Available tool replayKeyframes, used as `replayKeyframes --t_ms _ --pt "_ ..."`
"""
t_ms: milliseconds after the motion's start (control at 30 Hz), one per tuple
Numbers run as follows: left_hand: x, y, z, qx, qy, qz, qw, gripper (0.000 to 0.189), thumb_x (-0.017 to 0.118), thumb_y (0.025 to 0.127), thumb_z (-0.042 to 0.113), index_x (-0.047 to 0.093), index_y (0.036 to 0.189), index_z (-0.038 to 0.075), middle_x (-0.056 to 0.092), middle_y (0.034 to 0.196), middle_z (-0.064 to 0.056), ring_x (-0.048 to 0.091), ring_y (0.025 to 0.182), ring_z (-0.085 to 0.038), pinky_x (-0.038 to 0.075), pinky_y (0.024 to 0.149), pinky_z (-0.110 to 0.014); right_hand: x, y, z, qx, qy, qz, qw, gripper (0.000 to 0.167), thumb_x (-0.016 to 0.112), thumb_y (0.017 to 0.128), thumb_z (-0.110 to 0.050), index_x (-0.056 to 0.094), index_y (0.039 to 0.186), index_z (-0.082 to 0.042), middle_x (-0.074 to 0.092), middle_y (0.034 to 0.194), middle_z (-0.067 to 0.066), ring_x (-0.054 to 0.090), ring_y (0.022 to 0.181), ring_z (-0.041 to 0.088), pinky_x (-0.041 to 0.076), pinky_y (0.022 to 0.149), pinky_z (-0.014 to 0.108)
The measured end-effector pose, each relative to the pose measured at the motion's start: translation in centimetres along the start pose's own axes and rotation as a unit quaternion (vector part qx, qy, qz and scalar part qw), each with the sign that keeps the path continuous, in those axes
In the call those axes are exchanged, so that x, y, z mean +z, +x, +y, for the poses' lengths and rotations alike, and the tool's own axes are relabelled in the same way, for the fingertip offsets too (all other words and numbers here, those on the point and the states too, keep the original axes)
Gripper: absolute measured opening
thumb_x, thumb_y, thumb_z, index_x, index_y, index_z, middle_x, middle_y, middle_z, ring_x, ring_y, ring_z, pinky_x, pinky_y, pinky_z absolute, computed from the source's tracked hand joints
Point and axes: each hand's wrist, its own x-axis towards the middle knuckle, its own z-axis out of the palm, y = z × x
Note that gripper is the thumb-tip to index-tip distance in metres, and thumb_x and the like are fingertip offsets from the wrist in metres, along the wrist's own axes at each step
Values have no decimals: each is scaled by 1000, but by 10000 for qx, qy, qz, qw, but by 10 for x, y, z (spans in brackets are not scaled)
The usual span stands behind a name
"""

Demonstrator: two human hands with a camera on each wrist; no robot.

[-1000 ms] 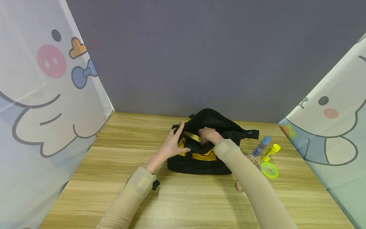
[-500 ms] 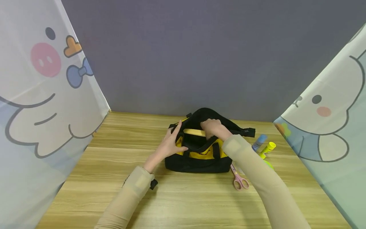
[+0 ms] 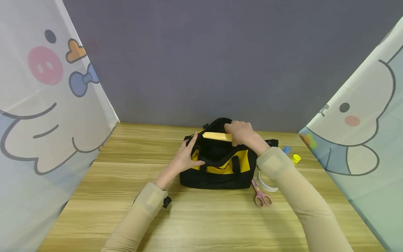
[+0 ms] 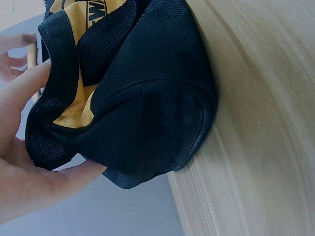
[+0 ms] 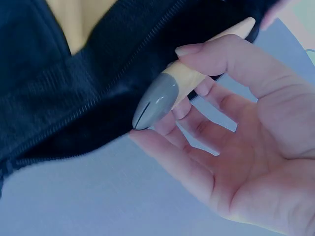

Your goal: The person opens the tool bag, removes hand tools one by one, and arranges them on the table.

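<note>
A black and yellow zippered tool bag (image 3: 217, 182) stands on the wooden table with its mouth spread wide. My left hand (image 3: 182, 159) is at the bag's left end, thumb and fingers spread and touching the rim on both sides of the opening. In the left wrist view the bag's black end panel (image 4: 147, 113) faces the camera. Over the opening my right hand (image 3: 241, 133) grips a long, slim yellow tool (image 3: 216, 136) lying nearly level. The right wrist view shows its smooth grey tip (image 5: 156, 101) with a dark slit, held between thumb and fingers.
Pink-handled scissors (image 3: 262, 198) lie right of the bag, beside a white ring (image 3: 268, 188) partly under the right sleeve. A blue cap (image 3: 286, 149) and a yellow cap (image 3: 296, 158) show behind that sleeve. A grey wall (image 3: 195, 63) rises behind the table.
My right hand has risen out of the bag with the yellow tool, moving slightly right. The scissors have come into view from behind the sleeve. My left hand keeps its place at the rim.
</note>
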Motion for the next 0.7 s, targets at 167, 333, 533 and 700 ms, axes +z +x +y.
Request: replayKeyframes --t_ms 167,333,533,700 --pt "0 0 -1 59 20 -6 10000 112 81 83 33 1 161 29 11 161 -32 37 138 -56 47 101 -63 -6 -12 5 -41 -13 164 9999 34 80 82 -11 57 107 -13 60 102 10 54 81 26 48 71 41" --pt "-1 1 -1 150 82 1 9999 112 81 83 31 1 162 26 12 160 -34 37 139 -55 45 103 -63 -8 -31 9 -242 150 430 9987 36 81 80 -11 57 106 -12 58 99 10 52 77 25 45 65 39" --pt "-2 2 0 119 150 -64 9998 113 80 84 32 -1 161 29 12 160 -34 34 141 -55 43 105 -64 2 -54 8 -614 360 733 9948 40 86 75 -14 58 104 -13 57 94 8 52 72 23 46 59 35" --pt "-1 1 2 111 171 -91 9998 113 80 84 33 -1 161 29 12 160 -34 35 139 -56 43 104 -65 15 -70 8 -800 507 814 9922 39 85 74 -11 58 101 -13 56 89 6 50 69 21 42 53 31"
